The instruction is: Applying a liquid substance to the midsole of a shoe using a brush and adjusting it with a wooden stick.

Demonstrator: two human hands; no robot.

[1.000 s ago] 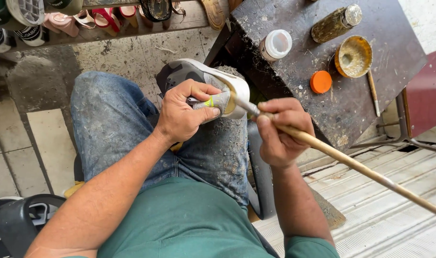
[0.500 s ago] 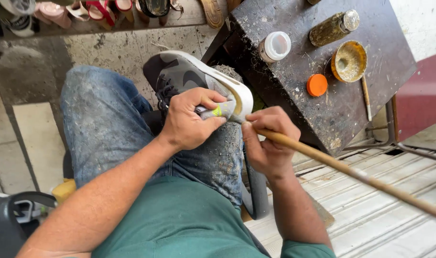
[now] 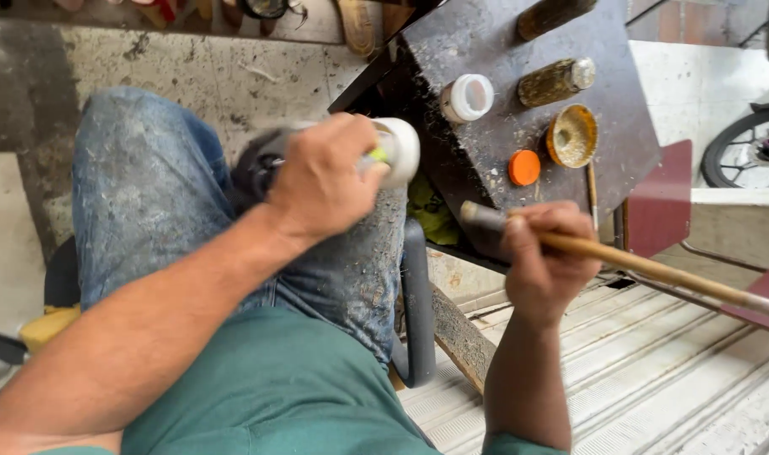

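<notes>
My left hand [image 3: 321, 181] grips a grey and white sneaker [image 3: 401, 150] with a yellow-green accent, resting on my knee in speckled jeans [image 3: 149, 194]; the hand hides most of the shoe. My right hand [image 3: 546, 257] is closed around a long wooden stick [image 3: 654, 270] with a dark tip [image 3: 479, 216], held apart from the shoe, to its right. The stick's handle runs off the right edge.
A dark stained work board [image 3: 494, 135] at upper right carries a white-lidded jar [image 3: 469, 97], a grimy bottle [image 3: 557, 82], an open tin of yellowish glue [image 3: 571, 136] and an orange cap [image 3: 524, 168]. Corrugated metal sheet [image 3: 654, 371] lies below right. A wheel [image 3: 751, 152] shows at far right.
My right hand has pulled the stick's tip away from the sneaker, to the right and down. My left hand has turned the shoe and covers more of it.
</notes>
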